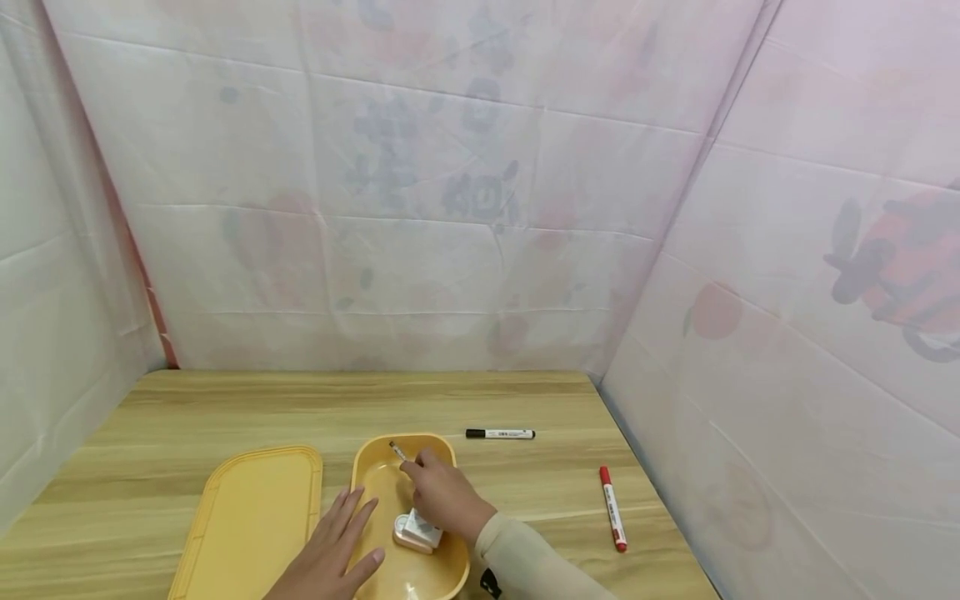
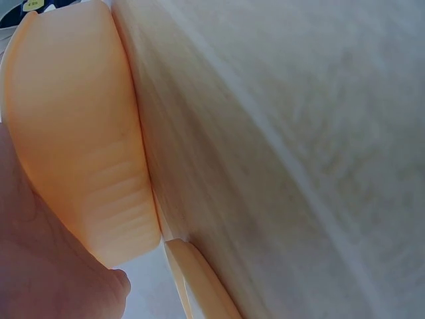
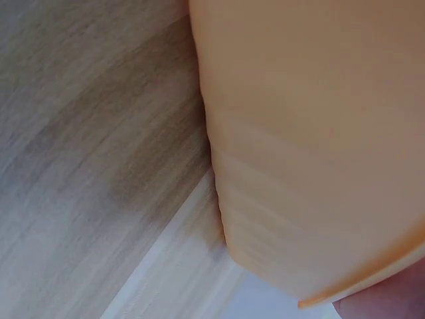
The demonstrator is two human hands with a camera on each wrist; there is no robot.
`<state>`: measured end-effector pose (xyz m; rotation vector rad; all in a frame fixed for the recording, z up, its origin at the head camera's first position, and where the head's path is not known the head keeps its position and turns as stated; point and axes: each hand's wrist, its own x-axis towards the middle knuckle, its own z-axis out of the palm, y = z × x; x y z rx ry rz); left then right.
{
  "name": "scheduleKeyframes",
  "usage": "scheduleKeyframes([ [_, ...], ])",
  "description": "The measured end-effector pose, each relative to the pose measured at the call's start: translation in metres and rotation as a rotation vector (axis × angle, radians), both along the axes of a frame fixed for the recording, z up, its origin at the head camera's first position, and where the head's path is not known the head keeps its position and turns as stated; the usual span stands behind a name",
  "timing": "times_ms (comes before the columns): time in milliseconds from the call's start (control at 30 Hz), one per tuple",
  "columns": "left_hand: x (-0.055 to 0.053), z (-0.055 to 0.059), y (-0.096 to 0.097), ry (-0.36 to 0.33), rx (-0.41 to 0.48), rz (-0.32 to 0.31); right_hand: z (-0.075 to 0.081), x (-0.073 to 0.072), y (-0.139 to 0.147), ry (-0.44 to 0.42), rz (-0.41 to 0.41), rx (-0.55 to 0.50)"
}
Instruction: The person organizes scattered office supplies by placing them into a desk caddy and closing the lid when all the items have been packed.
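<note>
A deep yellow plastic box (image 1: pixel 405 575) stands on the table at the front. My right hand (image 1: pixel 447 496) reaches over its right rim and pinches a slim pencil-like stick (image 1: pixel 397 451) with a dark tip, tilted inside the far end. My left hand (image 1: pixel 327 546) has its fingers spread, reaching over the left rim. Below the right hand, a small white-and-peach object (image 1: pixel 415 535) lies in the box, with a white block (image 1: pixel 424 527) against it; their kind is unclear. Both wrist views mostly show the box's outer walls.
A flat yellow lid (image 1: pixel 247 521) lies left of the box. Behind and to the right lies a black-capped marker (image 1: pixel 500 434), and farther right a red marker (image 1: pixel 612 508). A small black item (image 1: pixel 490 582) shows beside the right sleeve. White printed sheets (image 1: pixel 420 250) enclose the table.
</note>
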<state>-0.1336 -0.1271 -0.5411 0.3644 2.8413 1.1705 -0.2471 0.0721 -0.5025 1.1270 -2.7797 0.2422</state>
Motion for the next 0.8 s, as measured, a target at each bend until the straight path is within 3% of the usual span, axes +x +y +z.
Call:
scheduleKeyframes([
  [533, 0.0015, -0.0025, 0.0005, 0.066, -0.019, 0.010, -0.0033, -0.0011, -0.0026, -0.031, -0.019, 0.050],
  [700, 0.0010, -0.0003, 0.0009, -0.013, 0.021, 0.015, -0.0034, -0.0016, -0.0036, -0.024, -0.021, 0.078],
  [800, 0.0003, -0.0002, 0.0008, -0.014, 0.028, 0.011, -0.0037, -0.0019, -0.0041, -0.013, -0.020, 0.094],
])
